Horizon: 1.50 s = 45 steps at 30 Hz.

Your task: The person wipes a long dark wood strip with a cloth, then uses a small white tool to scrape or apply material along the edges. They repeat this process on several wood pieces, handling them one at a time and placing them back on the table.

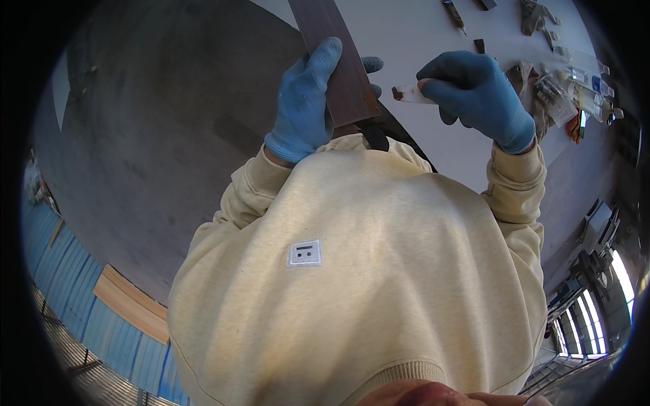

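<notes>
My left hand (pixel 302 101), in a blue knit glove, is closed around a long dark brown board (pixel 342 68) with its thumb on the upper face. The board's near end comes close to my sweatshirt and shows a reddish-brown patch at its corner. To the right, my right hand (pixel 474 95), gloved the same way, pinches a small whitish flat scraper (pixel 414 95). Brown filler-like stuff sits on the scraper's tip, which points left at the board, apart from it. The glove hides the scraper's other end.
A white table (pixel 433 139) lies beyond me. On it are a narrow dark-handled tool (pixel 454 16), a small dark block (pixel 480 46), a crumpled grey-brown cloth (pixel 533 17) and several clear plastic bottles (pixel 582 88) at the right. Light wooden planks (pixel 132 304) lie on blue slats at lower left.
</notes>
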Available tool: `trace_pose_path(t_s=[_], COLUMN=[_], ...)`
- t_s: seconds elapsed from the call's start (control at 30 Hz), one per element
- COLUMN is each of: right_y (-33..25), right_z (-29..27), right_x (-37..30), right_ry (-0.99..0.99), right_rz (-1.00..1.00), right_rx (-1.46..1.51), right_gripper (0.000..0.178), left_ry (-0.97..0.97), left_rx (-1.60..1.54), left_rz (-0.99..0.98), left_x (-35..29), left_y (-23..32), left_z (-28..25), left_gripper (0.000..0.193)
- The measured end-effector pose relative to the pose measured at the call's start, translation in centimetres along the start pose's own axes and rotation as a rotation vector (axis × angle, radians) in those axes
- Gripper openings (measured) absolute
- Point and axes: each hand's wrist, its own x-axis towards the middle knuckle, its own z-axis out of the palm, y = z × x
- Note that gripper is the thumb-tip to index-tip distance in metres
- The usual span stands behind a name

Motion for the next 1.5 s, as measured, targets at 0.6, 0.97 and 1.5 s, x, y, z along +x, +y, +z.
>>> trace_pose_path(t_s=[0.6, 0.97, 1.5], right_y=[-0.5, -0.5, -0.8], right_z=[1.5, 0.1, 0.3], right_x=[1.5, 0.6, 1.3], right_ry=[-0.025, 0.056, -0.019], right_rz=[-0.165, -0.044, -0.096], right_rx=[-0.051, -0.070, -0.072], right_gripper=[0.020, 0.019, 0.020], left_ry=[-0.014, -0.020, -0.031], left_rx=[-0.054, -0.004, -0.001], left_rz=[0.013, -0.020, 0.000], left_x=[0.6, 0.0, 0.3], left_y=[-0.5, 0.2, -0.1], left_z=[-0.3, -0.1, -0.3], left_gripper=[0.055, 0.059, 0.058])
